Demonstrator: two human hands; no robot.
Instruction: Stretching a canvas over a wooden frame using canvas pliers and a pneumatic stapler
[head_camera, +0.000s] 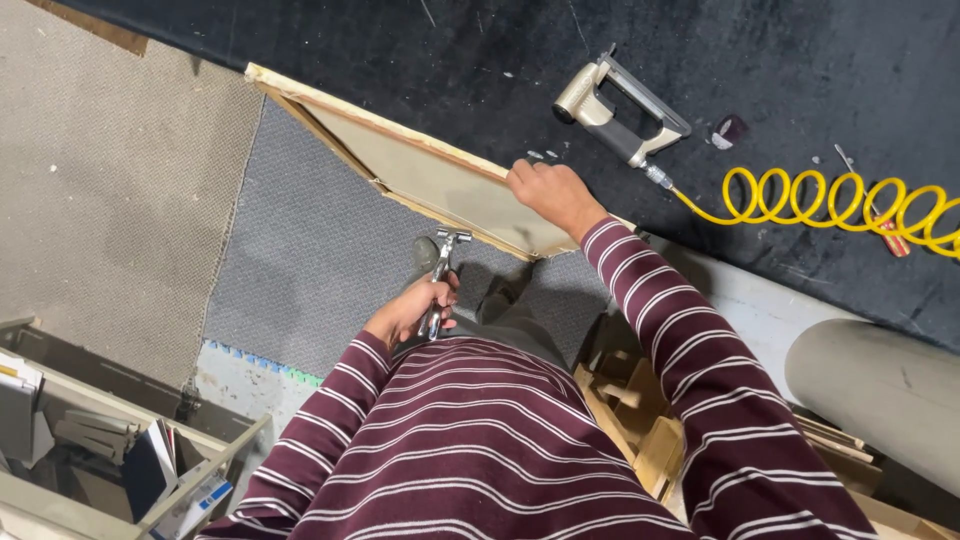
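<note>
Left hand (412, 308) (closed) around pliers (441, 272)

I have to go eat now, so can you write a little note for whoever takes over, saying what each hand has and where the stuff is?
Left hand: closed around the shiny metal canvas pliers, held near the body.
Right hand: gripping the edge of the wooden stretcher frame with beige canvas, which is tilted off the black table.
Grey pneumatic staple gun lies on the table with its yellow coiled air hose attached, untouched.
Done: frame is lifted. Left: no stapling is seen; the canvas fixing cannot be judged.
</note>
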